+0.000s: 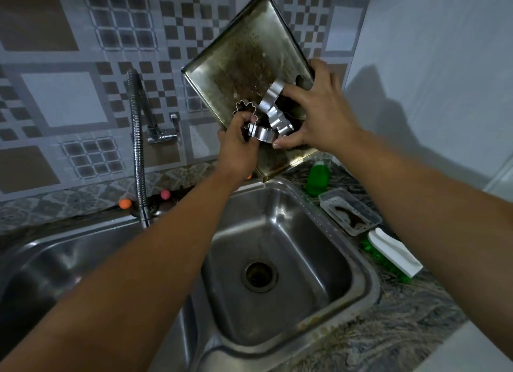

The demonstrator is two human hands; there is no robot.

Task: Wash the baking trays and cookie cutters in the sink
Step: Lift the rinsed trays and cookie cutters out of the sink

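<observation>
- Hands are both up high, over the sink (280,263), and both are full.
- The left hand (239,143) has its fingers curled round small shiny cookie cutters (256,127). One is a thin flower shape (244,108) that sticks up above the fingers. One is a round ring (262,134) by the thumb.
- The left hand also touches the bottom edge of the baking tray (247,55).
- The right hand (319,113) holds the right side of the tray. Its fingers curl over the tray's edge, and its thumb lies across the front.
- The right hand's fingers also press on a big wavy cutter (273,109), which lies against the tray.
- The tray is tipped up on one corner. Its low corner points down at the sink. It is brown and dirty in the middle.
- The sink is shiny metal with a round drain (261,276) in the middle.
- A bendy metal tap (138,149) stands to the left.
- On the speckled counter (394,321) to the right stand a green soap bottle (317,177), a clear plastic box (350,214) and a white and green brush (392,253).
- The wall (63,99) behind has square tiles in grey and brown.
</observation>
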